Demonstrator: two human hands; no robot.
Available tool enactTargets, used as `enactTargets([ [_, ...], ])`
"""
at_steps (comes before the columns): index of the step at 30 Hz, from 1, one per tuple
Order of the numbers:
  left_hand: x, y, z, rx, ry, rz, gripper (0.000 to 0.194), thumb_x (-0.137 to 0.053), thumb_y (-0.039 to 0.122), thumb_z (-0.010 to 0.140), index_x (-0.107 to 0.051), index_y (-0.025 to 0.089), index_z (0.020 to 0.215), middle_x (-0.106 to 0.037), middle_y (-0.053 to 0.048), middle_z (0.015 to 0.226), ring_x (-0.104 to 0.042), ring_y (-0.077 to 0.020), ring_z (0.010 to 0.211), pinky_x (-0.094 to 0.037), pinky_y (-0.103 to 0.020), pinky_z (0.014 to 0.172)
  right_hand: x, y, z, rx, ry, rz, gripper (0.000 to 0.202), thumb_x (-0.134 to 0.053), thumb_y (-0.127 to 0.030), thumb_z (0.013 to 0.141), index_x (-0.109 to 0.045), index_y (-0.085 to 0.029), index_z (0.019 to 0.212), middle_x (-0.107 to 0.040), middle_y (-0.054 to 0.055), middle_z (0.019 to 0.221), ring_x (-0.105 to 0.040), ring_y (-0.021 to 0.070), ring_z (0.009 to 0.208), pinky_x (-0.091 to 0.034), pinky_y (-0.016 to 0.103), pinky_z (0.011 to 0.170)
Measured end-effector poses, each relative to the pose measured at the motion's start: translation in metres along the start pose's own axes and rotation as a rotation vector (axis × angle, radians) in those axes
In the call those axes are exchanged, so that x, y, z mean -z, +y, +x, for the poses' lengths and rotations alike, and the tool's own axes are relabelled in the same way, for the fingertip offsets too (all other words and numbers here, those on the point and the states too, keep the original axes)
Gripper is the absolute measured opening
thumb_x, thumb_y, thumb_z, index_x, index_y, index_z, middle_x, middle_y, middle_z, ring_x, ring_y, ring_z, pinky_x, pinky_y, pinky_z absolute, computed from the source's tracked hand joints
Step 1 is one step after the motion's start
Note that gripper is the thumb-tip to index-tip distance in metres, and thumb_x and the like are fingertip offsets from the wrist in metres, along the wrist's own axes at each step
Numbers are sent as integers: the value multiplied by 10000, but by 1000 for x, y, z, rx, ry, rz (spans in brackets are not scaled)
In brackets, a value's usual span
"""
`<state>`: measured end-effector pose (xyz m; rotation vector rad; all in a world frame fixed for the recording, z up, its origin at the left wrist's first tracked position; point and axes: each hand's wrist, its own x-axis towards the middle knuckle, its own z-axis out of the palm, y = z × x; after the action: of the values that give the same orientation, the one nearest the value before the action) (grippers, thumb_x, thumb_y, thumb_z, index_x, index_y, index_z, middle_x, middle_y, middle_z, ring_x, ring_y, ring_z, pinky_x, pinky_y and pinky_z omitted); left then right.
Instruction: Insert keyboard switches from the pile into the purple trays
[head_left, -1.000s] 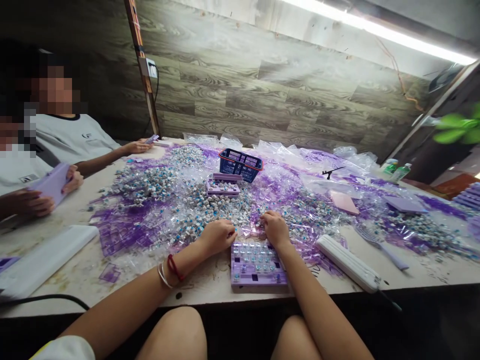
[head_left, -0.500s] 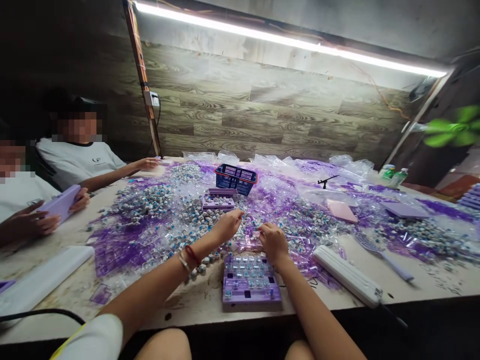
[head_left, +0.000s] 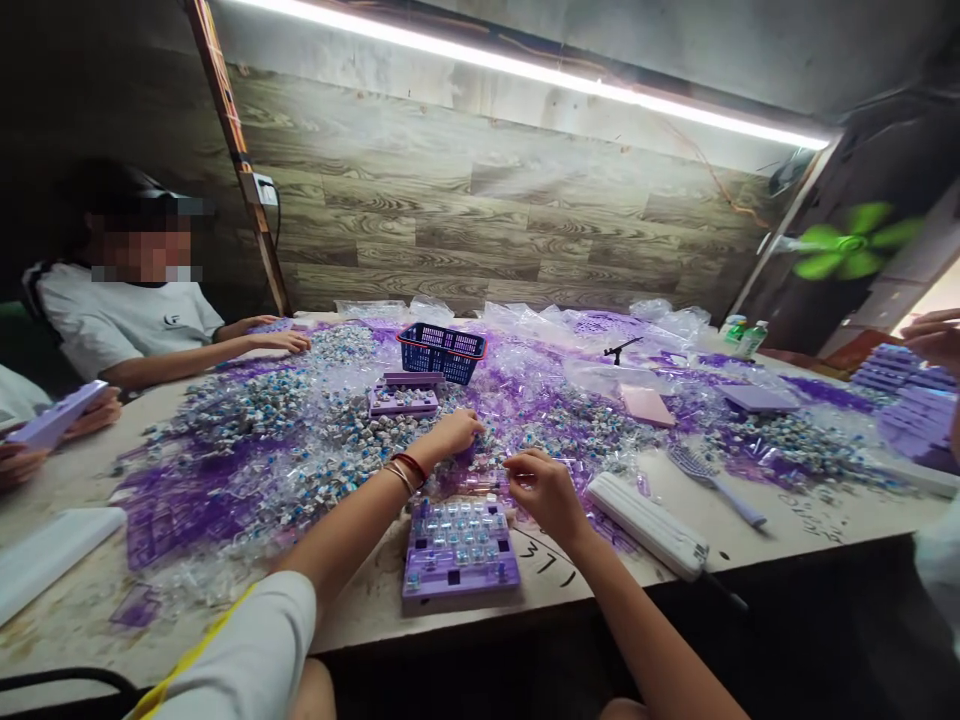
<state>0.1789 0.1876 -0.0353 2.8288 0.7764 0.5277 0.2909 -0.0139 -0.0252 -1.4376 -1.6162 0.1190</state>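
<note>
Wall and table: wood-patterned boards (head_left: 360,200) stand behind a wide pale table (head_left: 367,610), under a long light tube (head_left: 525,64); only the head view is given.
Lilac block: near the front table edge lies a lilac block (head_left: 463,558) with clear-topped keys; neither hand touches it.
Left hand: it reaches beyond the block; the left hand (head_left: 456,432) points its bent fingers down among loose white-and-blue parts (head_left: 390,432). Whether it grips one, one cannot tell.
Right hand: the right hand (head_left: 546,490) hangs beside the heap with fingers loosely curved, about half open; a small part between the fingertips cannot be confirmed.
Just changed: compared with one second ago, the left hand has gone farther from the block, and the right forearm no longer covers its corner; black handwriting (head_left: 551,565) shows there. Probably the attention is on the parts now.
Other differences: the far co-worker (head_left: 150,320) has both hands lowered to the table, and another person's hand (head_left: 934,330) has appeared at the right edge.
</note>
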Motion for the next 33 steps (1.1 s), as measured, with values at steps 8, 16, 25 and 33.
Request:
enactTargets([
  [8,11,7,-16,124,113,3,149,-569,119,794,-713,123,833,-646,-107,880,-587,-197,833,-446,-288,816,0,-12,-6,-21,-90,85,226,-560,-49,712,-700,-167,845,-651,39,821,-642,132,720,-554,247,686],
  [16,21,42,-67,81,227,-579,480,-584,130,787,-539,152,1265,-647,-30,860,-582,-116,690,-489,-241,689,-6,-5,-12,-62,-221,52,214,-563,-24,672,-704,-171,736,-702,19,732,-645,135,680,-521,233,651],
  [25,11,58,-113,235,73,-1171,342,-717,222,671,-677,107,990,-699,-78,923,-665,-194,866,-516,-339,845,-7,7,-11,-195,-289,146,219,-550,-84,683,-743,-170,740,-730,40,776,-671,175,726,-513,260,669],
  [33,7,62,-117,164,145,-1070,352,-711,300,722,-673,133,1029,-678,-91,1036,-646,-215,957,-499,-361,906,-4,3,-10,-182,-311,81,176,-578,-137,726,-741,-177,777,-725,40,798,-659,174,754,-496,260,678],
])
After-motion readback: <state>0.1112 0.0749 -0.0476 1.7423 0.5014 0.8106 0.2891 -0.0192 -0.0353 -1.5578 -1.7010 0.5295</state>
